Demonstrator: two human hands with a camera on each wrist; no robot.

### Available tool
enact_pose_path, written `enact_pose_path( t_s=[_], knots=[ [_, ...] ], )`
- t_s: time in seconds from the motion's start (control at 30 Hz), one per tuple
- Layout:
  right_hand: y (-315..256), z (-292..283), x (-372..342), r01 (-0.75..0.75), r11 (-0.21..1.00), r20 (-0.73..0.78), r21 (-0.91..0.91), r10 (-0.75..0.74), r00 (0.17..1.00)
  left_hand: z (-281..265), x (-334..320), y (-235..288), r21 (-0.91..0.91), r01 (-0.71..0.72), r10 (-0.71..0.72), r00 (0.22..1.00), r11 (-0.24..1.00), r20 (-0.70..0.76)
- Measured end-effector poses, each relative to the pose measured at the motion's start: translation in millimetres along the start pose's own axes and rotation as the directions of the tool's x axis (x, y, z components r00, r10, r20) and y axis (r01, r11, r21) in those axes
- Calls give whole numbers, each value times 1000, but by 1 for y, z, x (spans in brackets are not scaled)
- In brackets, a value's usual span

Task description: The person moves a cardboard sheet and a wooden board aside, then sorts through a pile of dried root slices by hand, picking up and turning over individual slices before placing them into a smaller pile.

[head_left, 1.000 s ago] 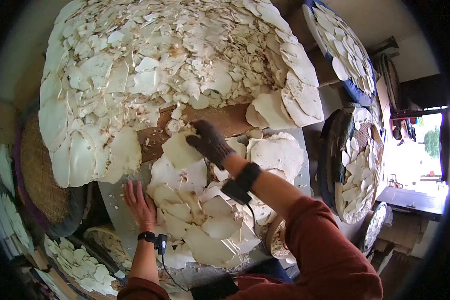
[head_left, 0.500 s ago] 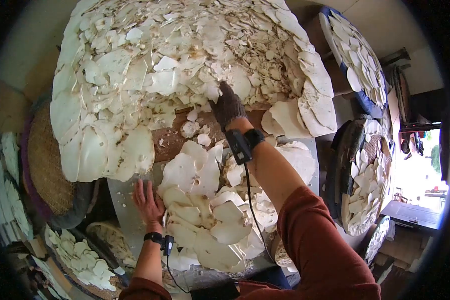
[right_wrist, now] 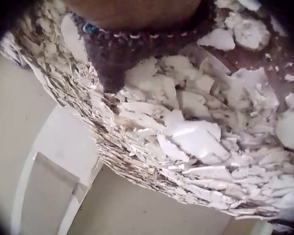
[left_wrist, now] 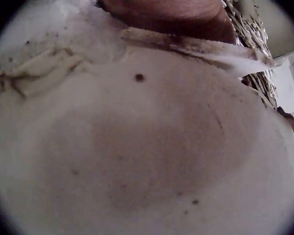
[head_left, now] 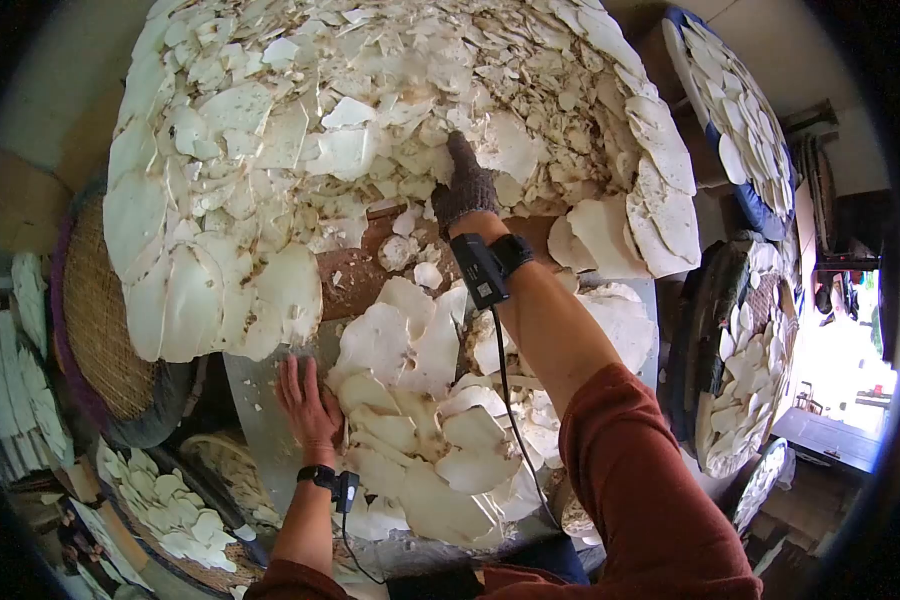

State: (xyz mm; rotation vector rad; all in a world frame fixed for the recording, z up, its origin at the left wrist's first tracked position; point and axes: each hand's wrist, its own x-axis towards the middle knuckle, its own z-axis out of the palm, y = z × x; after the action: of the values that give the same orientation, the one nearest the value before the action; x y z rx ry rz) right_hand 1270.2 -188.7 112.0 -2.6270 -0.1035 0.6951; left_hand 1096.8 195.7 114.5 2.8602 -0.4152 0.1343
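Beside the smaller flake pile, the left hand lies splayed; the right hand, grip unclear, reaches the heap, seemingly mostly unworked.

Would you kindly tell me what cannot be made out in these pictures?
- Head view: most fingers of the gloved right hand, hidden by the glove's back and the large heap; whether they grip a piece is unclear.
- Head view: the large heap's far end, cut off by the top edge.
- Left wrist view: the left hand's fingertips, out of sight at the top edge.
- Head view: details beyond the doorway, lost in glare.
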Motion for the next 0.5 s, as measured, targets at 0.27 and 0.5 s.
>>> enact_pose_path(
  t_s=[0.27, 0.5],
  knots=[
    [-23, -44, -17, 83, 948, 174, -308, -30, 984, -1, -1, 3, -3, 17, -17, 1000, 1000, 17],
    [-33, -4, -40, 96, 984, -647, 153, 26, 762, 2, -1, 0, -28, -8, 7, 1000, 1000, -28]
  ],
)
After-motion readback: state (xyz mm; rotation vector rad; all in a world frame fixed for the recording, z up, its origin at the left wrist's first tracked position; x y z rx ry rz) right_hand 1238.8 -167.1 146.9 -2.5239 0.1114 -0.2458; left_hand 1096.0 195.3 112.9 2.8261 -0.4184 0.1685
